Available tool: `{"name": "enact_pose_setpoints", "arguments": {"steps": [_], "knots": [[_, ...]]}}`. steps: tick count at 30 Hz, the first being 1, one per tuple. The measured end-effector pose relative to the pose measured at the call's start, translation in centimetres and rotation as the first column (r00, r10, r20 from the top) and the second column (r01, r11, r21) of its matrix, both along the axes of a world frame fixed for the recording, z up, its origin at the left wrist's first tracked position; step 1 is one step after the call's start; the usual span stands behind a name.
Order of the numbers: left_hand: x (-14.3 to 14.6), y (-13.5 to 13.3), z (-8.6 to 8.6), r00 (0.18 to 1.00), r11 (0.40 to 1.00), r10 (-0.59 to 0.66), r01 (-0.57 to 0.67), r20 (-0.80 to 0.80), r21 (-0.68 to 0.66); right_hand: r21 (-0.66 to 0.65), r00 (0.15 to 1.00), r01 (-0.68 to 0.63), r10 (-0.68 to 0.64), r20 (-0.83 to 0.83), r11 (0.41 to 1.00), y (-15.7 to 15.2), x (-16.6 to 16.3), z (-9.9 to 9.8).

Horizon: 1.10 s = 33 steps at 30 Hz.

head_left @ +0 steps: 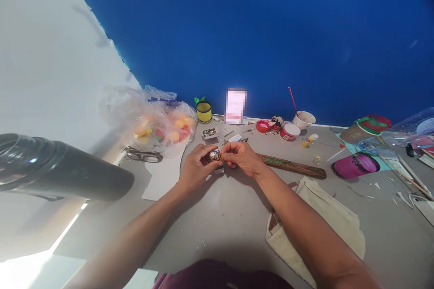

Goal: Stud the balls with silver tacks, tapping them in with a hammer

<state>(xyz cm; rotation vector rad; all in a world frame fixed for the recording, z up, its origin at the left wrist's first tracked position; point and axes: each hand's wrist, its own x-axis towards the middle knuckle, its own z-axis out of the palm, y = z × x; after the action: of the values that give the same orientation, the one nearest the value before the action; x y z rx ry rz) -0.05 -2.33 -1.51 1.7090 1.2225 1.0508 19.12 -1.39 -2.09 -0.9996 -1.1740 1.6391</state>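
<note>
In the middle of the head view my left hand [196, 162] grips a small round object [214, 155] with a shiny, silvery, bumpy surface between thumb and fingers. My right hand [239, 156] is closed in a pinch at the object's right side. A speck of gold shows at those fingertips, but what they pinch is too small to name. Below the hands, partly covered by them, is a small light box [219, 170]. Just beyond them on the table stands an open box [210, 134] filled with small shiny pieces.
A wooden stick [294, 165] and a cream cloth [318, 216] lie to the right. Behind are a yellow cup [204, 112], a red-and-white jar [290, 131] and a paper cup [304, 120]. At left are eyeglasses [144, 156], a plastic bag [162, 122] and a large grey cylinder [74, 171].
</note>
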Motion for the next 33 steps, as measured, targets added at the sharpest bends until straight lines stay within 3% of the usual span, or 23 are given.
{"name": "enact_pose_setpoints", "arguments": {"steps": [10, 13, 16, 19, 21, 22, 24, 26, 27, 29, 33], "knots": [[0.6, -0.6, -0.1, 0.989, 0.993, 0.081, -0.07, -0.123, 0.092, 0.047, 0.998, 0.038, -0.041, 0.054, 0.998, -0.2, -0.9, 0.3], [0.7, -0.7, 0.1, 0.991, 0.994, 0.091, -0.084, -0.096, 0.072, 0.065, 0.996, 0.029, -0.034, 0.077, 0.997, -0.3, -0.9, 0.2], [0.7, -0.5, 0.3, 0.997, 0.995, 0.041, -0.035, 0.062, -0.099, 0.092, 0.994, -0.016, 0.006, 0.105, 0.996, -0.3, -0.4, 0.5], [0.4, 0.1, 0.5, 0.956, 0.938, -0.015, 0.115, 0.293, -0.327, 0.148, 0.97, -0.043, 0.006, 0.242, 0.988, -0.1, 1.0, 1.5], [0.1, 0.5, 0.5, 0.91, 0.902, -0.019, 0.195, 0.415, -0.386, 0.235, 0.892, -0.011, -0.096, 0.441, 0.972, 0.1, 2.4, 2.4], [0.0, 0.6, 0.5, 0.887, 0.892, -0.02, 0.224, 0.461, -0.392, 0.29, 0.807, -0.008, -0.165, 0.567, 0.957, 0.2, 3.3, 2.9], [-0.1, 0.8, 0.5, 0.851, 0.882, -0.022, 0.263, 0.525, -0.39, 0.337, 0.517, -0.064, -0.257, 0.817, 0.939, 0.3, 5.0, 3.5], [-0.2, 0.9, 0.5, 0.832, 0.879, -0.019, 0.279, 0.555, -0.387, 0.227, 0.258, -0.167, -0.18, 0.949, 0.959, 0.4, 6.4, 3.4], [-0.2, 0.9, 0.5, 0.825, 0.878, -0.015, 0.281, 0.564, -0.387, 0.164, 0.181, -0.199, -0.128, 0.975, 0.966, 0.5, 6.9, 3.2], [-0.1, 0.8, 0.4, 0.813, 0.875, -0.002, 0.283, 0.582, -0.392, 0.091, 0.122, -0.225, -0.064, 0.99, 0.97, 0.6, 7.5, 2.5], [0.0, 1.0, 0.0, 0.803, 0.874, 0.026, 0.271, 0.596, -0.403, 0.062, 0.168, -0.258, -0.019, 0.986, 0.964, 0.9, 8.4, 2.1]]}}
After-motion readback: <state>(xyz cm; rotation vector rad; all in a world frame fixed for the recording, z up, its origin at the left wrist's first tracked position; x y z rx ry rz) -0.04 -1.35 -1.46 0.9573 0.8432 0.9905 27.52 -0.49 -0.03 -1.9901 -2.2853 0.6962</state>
